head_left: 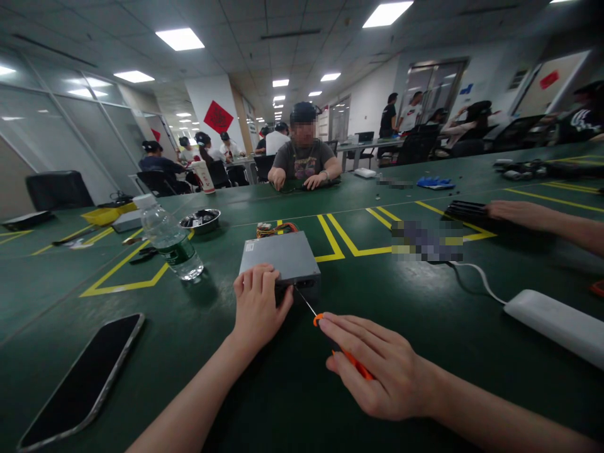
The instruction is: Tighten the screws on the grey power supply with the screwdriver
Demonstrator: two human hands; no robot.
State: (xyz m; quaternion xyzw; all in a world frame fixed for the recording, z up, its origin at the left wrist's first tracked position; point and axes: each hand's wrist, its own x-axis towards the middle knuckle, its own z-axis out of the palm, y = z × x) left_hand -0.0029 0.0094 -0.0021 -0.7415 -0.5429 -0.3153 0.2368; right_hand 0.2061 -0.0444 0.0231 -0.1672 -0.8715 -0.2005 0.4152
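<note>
A grey metal computer power supply unit [283, 251] lies on the green table, its bundle of coloured cables [277, 230] at the far side. My left hand [258, 302] grips the unit's near left edge, fingers over the top and thumb against the near face. My right hand [377, 362] is closed round the orange handle of a screwdriver [358, 365]. Its thin shaft slants up and left, with the tip at the unit's near face, close to my left thumb. Whether the tip sits in a screw is too small to make out.
Left of the unit stand a water bottle [172, 242] and a metal bowl [201, 220] of small parts. A phone [82, 384] lies at the near left. To the right are a white power strip [554, 324] and a co-worker's hand [519, 214]. Another person [304, 151] sits opposite.
</note>
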